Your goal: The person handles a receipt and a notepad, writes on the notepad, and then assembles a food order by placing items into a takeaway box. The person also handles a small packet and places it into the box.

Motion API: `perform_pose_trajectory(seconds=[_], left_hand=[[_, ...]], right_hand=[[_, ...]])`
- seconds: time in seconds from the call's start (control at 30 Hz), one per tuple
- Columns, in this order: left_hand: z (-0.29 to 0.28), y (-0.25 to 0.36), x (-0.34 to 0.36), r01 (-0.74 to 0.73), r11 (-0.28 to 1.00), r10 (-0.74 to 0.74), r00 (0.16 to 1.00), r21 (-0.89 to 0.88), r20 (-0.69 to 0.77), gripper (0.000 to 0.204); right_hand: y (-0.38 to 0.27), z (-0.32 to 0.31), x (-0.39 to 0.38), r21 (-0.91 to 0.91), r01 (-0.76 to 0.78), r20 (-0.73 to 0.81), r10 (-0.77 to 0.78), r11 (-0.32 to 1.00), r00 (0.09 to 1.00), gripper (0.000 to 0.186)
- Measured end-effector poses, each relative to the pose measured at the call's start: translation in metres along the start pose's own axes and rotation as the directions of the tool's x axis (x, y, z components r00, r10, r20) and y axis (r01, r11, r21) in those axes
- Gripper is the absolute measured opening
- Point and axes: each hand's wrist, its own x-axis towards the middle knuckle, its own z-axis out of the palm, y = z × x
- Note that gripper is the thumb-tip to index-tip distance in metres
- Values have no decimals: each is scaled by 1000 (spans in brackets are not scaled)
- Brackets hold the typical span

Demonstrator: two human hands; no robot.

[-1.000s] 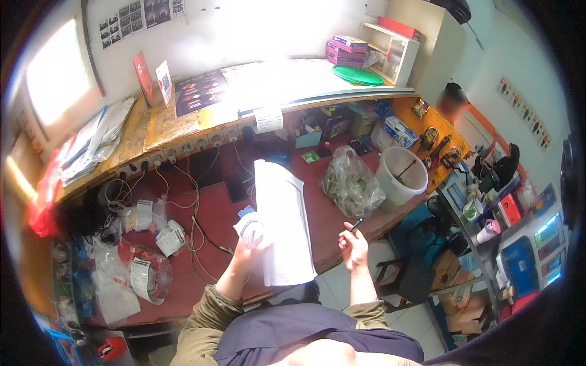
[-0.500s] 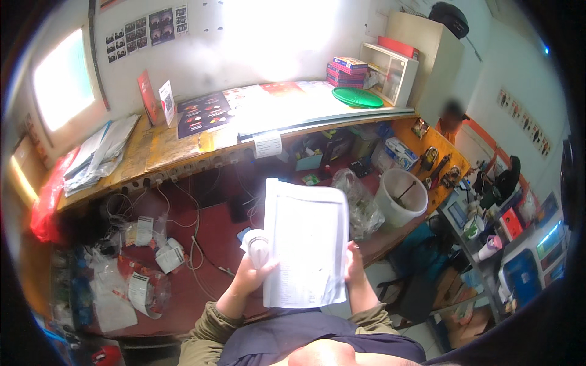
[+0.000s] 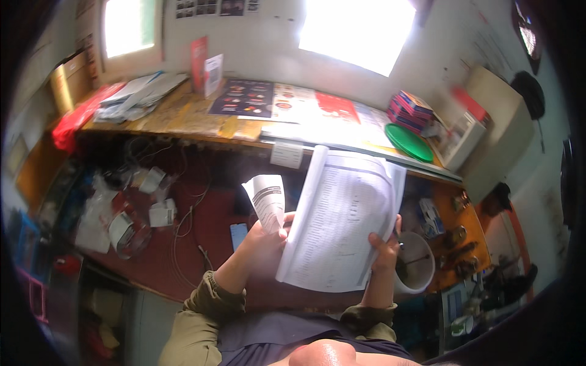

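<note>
Both sides of the big sheets meet a hand above the red table: the left hand touches the rolled edge and pinches a curled slip; the right hand, apart, grips the other edge. I'd hold them flat so no line hides.

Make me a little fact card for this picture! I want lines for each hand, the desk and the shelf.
Left hand: holding a curled paper slip, at the left edge of the printed sheets
Right hand: gripping the sheets' right side, thumb in front
Red desk: light-blue rectangle, probably a phone; white-labelled packets
Beside right hand: white bucket
Wooden shelf: green disc, stacked boxes
</note>
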Motion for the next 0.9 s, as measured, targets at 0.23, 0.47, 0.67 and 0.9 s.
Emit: perform_pose_trajectory(seconds=[0.23, 0.47, 0.67, 0.9], left_hand=[[-28, 73, -50, -81, 982, 105, 985, 170, -137, 52], [-83, 169, -132, -83, 990, 103, 979, 117, -178, 49], [-116, 226, -181, -76, 992, 87, 990, 105, -111, 46], [-135, 248, -195, -24, 997, 26, 999, 75, -34, 45]], right_hand=[[9, 72, 10, -90, 102, 63, -96, 991, 993, 47], [50, 202, 5, -81, 102, 121, -92, 991, 988, 38], [182, 240, -29, -289, -30, 221, 98, 957, 970, 31], [371, 218, -119, -736, -189, 52, 332, 650, 942, 45]])
